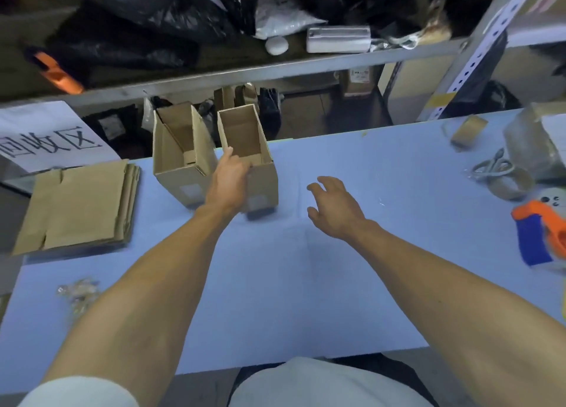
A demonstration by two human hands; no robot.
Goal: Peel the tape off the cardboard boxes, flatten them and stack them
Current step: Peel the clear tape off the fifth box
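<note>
Hands: left [228,186] grips box [260,173], sign [52,137] reads 回收区.

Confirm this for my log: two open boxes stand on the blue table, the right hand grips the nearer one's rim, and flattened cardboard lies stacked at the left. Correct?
Not quite. The head view shows the left hand gripping the rim of the nearer box; the right hand hovers open beside it, holding nothing. The rest holds: the other open box stands alongside on the blue table, and the flattened cardboard lies stacked at the left.
</note>
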